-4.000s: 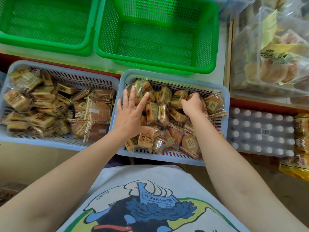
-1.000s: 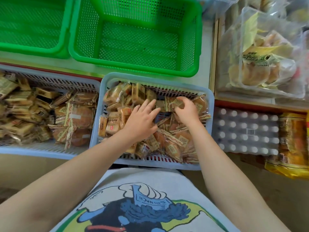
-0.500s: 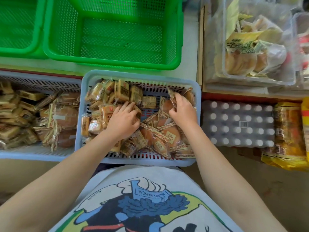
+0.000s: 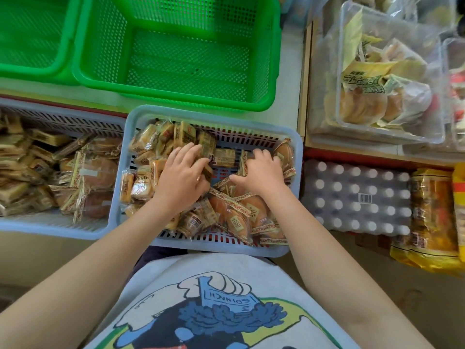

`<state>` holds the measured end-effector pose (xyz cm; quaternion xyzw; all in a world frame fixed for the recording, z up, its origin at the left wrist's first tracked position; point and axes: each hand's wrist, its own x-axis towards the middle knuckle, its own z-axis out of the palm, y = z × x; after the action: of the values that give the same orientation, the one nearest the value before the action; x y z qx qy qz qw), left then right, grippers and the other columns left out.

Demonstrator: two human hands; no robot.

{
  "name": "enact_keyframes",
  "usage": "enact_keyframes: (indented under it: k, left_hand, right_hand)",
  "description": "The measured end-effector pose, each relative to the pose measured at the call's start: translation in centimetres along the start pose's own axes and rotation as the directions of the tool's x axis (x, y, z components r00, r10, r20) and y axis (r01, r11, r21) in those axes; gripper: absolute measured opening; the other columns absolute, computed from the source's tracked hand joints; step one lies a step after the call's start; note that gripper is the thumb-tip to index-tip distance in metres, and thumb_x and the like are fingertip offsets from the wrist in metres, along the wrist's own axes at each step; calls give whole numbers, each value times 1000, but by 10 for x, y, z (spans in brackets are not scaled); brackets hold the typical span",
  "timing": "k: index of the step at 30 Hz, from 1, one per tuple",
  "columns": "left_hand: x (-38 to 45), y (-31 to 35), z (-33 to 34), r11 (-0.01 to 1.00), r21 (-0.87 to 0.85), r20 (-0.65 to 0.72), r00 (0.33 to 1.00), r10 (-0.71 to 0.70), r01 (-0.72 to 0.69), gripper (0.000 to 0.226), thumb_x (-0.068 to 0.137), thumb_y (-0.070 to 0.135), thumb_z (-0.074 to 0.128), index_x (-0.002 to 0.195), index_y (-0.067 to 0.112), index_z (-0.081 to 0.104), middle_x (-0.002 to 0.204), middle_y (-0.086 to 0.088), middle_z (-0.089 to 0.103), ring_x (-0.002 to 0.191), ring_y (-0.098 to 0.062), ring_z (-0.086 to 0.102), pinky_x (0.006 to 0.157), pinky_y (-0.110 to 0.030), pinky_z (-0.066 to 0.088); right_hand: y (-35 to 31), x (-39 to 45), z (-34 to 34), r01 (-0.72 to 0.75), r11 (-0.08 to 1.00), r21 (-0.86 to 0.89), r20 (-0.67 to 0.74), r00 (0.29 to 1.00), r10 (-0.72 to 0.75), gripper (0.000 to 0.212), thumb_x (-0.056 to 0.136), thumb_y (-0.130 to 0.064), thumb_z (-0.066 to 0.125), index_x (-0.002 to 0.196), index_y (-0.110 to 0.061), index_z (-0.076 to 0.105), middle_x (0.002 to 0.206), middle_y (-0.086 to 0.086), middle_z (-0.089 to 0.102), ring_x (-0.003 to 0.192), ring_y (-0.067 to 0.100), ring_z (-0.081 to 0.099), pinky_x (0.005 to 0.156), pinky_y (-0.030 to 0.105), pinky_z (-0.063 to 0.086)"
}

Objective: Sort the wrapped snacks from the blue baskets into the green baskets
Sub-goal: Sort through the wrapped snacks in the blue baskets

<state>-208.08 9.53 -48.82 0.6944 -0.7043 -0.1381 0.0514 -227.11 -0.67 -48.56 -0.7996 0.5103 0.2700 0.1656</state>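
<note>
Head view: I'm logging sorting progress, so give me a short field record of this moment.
left hand: among square snacks, left side of near blue basket
right hand: on round snacks, right side
middle gap: basket floor bare
green basket: no snacks
second blue basket: full

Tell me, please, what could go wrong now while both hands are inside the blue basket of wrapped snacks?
1. The left hand and right hand press into a mixed pile of square and round wrapped snacks; the soft round ones may get squashed.
2. The light blue slotted plastic basket looks to overhang the front edge, so pushing could tip it.
3. The empty green perforated plastic basket sits beyond; carried packets might drop between.
</note>
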Motion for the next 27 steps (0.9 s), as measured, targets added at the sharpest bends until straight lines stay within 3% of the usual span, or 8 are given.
enact_keyframes:
  k: [2,4,7,9,12,15,21,27]
  left_hand:
    - [-4,-8,-3,995,42,-117,990,-82,87,53,89,32,64,139,15,53,157,-16,34,148,-34,23,122,-50,7]
    - [-7,-19,-3,972,76,-123,969,-213,223,74,86,48,64,150,20,39,162,-17,21,151,-36,12,121,-51,1]
    - [-12,-34,1,918,93,-26,922,-386,387,101,78,67,63,158,26,17,164,-19,5,151,-41,2,119,-57,3]
    - [-16,-39,5,900,65,16,902,-432,431,110,75,72,64,158,26,9,165,-17,-3,151,-40,-2,118,-59,10]
    - [-21,-41,6,908,10,24,908,-418,418,112,74,72,64,158,25,7,166,-13,-7,152,-37,-6,118,-57,14]
    - [-24,-44,4,909,-27,34,909,-416,416,108,78,69,62,159,22,8,166,-11,-7,152,-33,-7,119,-55,15]
    - [-28,-54,1,925,-26,46,925,-377,378,100,83,65,59,159,18,14,167,-9,-5,153,-30,-5,118,-52,19]
    - [-30,-58,-3,937,-72,84,938,-336,342,93,87,63,57,159,22,15,167,-8,-7,153,-29,-7,118,-53,17]
  right_hand:
    - [-9,11,-4,34,990,136,-90,996,-22,58,97,-54,50,127,-6,61,140,13,49,131,30,42,108,45,35]
    - [-17,25,-4,85,956,280,-140,989,-47,46,97,-35,57,132,-6,56,135,12,53,127,30,48,103,42,41]
    - [-29,44,3,88,925,369,-60,996,-71,52,95,-22,63,142,-10,48,141,11,50,131,30,45,104,42,44]
    - [-35,55,10,29,961,276,20,999,-36,62,93,-28,67,148,-15,42,148,9,44,136,30,40,110,44,38]
    - [-42,66,16,22,998,62,25,999,-24,67,89,-23,72,148,-18,39,149,6,40,138,28,36,110,44,31]
    - [-43,67,14,16,1000,14,-32,999,-15,62,87,-15,72,142,-17,44,144,7,44,134,28,38,107,43,33]
    - [-35,47,0,-9,994,111,-151,988,26,62,84,-43,71,128,-6,51,138,14,41,132,34,33,103,47,37]
    - [-42,30,-19,-21,960,278,-145,987,64,69,88,-42,66,140,-3,43,147,19,39,135,35,39,107,44,39]
